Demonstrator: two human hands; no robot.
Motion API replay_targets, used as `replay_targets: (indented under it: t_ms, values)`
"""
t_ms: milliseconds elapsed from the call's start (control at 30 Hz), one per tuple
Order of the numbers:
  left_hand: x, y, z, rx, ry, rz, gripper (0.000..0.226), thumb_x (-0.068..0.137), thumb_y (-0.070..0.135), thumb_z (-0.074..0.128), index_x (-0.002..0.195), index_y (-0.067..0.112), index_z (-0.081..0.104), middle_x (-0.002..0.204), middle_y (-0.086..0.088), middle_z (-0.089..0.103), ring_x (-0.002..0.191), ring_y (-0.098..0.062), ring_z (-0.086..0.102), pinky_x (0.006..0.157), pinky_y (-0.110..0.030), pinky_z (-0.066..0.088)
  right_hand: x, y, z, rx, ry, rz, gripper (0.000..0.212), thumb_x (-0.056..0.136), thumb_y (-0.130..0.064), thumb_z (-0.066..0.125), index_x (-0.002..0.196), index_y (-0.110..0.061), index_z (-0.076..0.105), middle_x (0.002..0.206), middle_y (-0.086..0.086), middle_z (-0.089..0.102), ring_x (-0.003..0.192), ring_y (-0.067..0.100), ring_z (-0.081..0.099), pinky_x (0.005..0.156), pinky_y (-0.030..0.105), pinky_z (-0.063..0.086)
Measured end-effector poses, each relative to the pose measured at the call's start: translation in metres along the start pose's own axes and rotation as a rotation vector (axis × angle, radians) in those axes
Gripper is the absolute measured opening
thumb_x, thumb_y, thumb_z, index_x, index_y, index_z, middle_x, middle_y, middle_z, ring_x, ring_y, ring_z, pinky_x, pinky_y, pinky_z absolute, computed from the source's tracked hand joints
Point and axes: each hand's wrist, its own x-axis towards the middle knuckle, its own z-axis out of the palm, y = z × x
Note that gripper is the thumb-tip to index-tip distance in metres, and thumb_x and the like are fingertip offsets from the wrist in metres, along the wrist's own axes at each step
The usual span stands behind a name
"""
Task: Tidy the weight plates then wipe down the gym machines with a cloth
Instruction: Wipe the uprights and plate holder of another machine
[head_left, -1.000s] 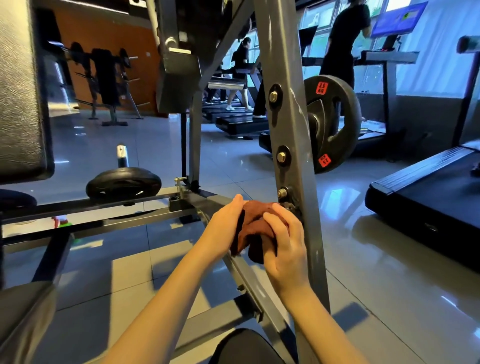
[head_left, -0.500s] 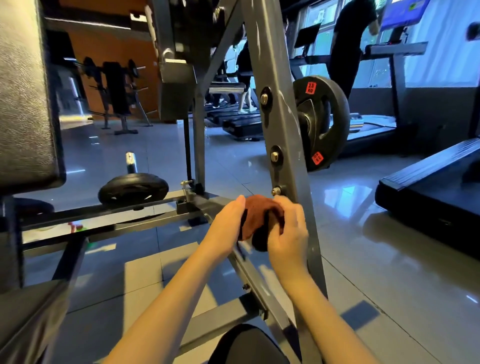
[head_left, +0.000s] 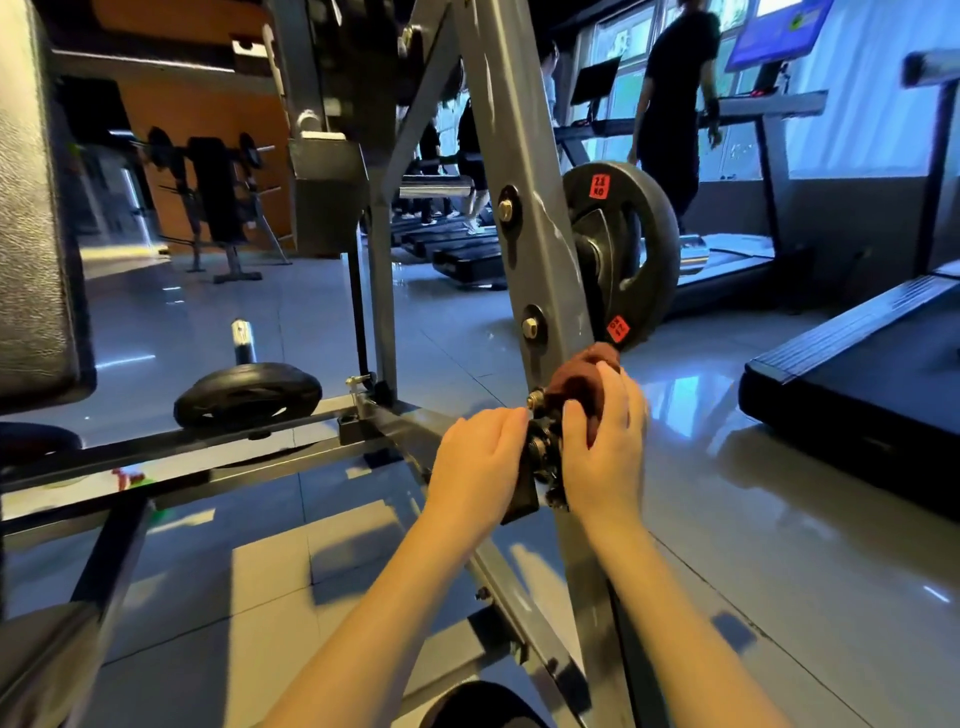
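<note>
cloth (head_left: 576, 382): brown, bunched against grey machine post (head_left: 524, 156) | weight plate (head_left: 641, 244): black, vertical

The weight plate (head_left: 649, 223) has a red sticker (head_left: 599, 186) reading "2.5 KG".

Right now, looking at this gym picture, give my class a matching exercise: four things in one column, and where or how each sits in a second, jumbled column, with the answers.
Column 1
1 cloth
2 red-stickered plate
3 plain black plate
4 left hand

Column 2
A lies flat around a chrome peg
B touches the black bracket
C stands upright behind the grey post
D bunched under the right hand

Pairs: 1-D, 2-C, 3-A, 4-B
</note>
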Motion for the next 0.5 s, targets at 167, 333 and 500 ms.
replay_targets:
  t_ms: [167, 333, 500]
  values:
    - [0.004, -0.003, 0.008, 0.236, 0.019, 0.155, 0.065, 0.077, 0.05, 0.002, 0.086, 0.012, 0.053, 0.09, -0.018, 0.061, 0.081, -0.021, 0.049, 0.081, -0.04, 0.042, 0.029, 0.002, 0.007, -0.124, -0.035, -0.097, 0.063, 0.092, -0.041, 0.038, 0.151, -0.021, 0.031, 0.161, 0.006, 0.019, 0.147, 0.033, 0.017, 0.11, 0.047, 0.031]
    - [0.003, -0.005, 0.011, 0.253, 0.062, 0.157, 0.057, 0.083, 0.047, 0.007, 0.082, 0.012, 0.052, 0.092, -0.017, 0.063, 0.083, -0.023, 0.052, 0.079, -0.03, 0.038, 0.007, 0.014, 0.017, -0.177, 0.005, -0.275, 0.052, 0.102, -0.042, 0.033, 0.148, -0.018, 0.035, 0.157, 0.015, 0.027, 0.145, 0.037, 0.019, 0.108, 0.049, 0.03]
    - [0.0, 0.001, 0.009, 0.296, 0.034, 0.166, 0.072, 0.081, 0.049, 0.007, 0.086, 0.001, 0.06, 0.088, -0.014, 0.062, 0.083, -0.023, 0.053, 0.082, -0.041, 0.042, 0.007, 0.027, 0.013, -0.215, -0.021, -0.409, 0.049, 0.105, -0.038, 0.029, 0.14, -0.01, 0.048, 0.151, 0.022, 0.037, 0.141, 0.04, 0.024, 0.104, 0.054, 0.034]
